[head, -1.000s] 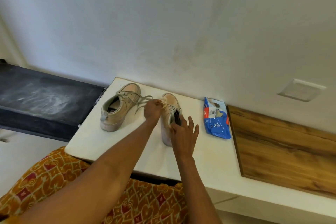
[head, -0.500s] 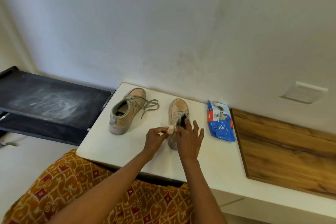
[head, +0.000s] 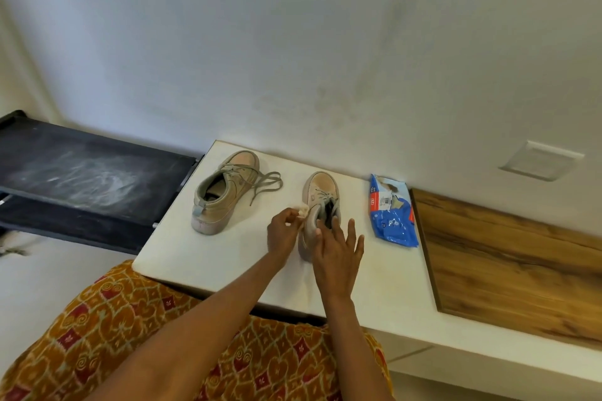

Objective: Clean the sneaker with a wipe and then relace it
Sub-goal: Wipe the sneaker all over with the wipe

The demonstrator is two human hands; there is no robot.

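Two beige sneakers stand on a white tabletop (head: 202,254). The right sneaker (head: 321,192) points its toe at the wall. My right hand (head: 337,246) holds its heel, thumb on the collar and fingers spread over the opening. My left hand (head: 283,231) pinches a small crumpled white wipe (head: 302,210) against the sneaker's left side near the heel. The left sneaker (head: 224,190) stands apart with its laces trailing loose to the right.
A blue wipe packet (head: 392,215), torn open at the top, lies right of the sneakers. A wooden board (head: 508,267) covers the table's right part. A black shelf (head: 84,176) stands to the left. The wall with a white switch plate (head: 542,159) rises behind.
My left hand drew the wipe back from the sneaker's toe to its side near the heel. My right hand kept its hold on the heel. The camera shifted.
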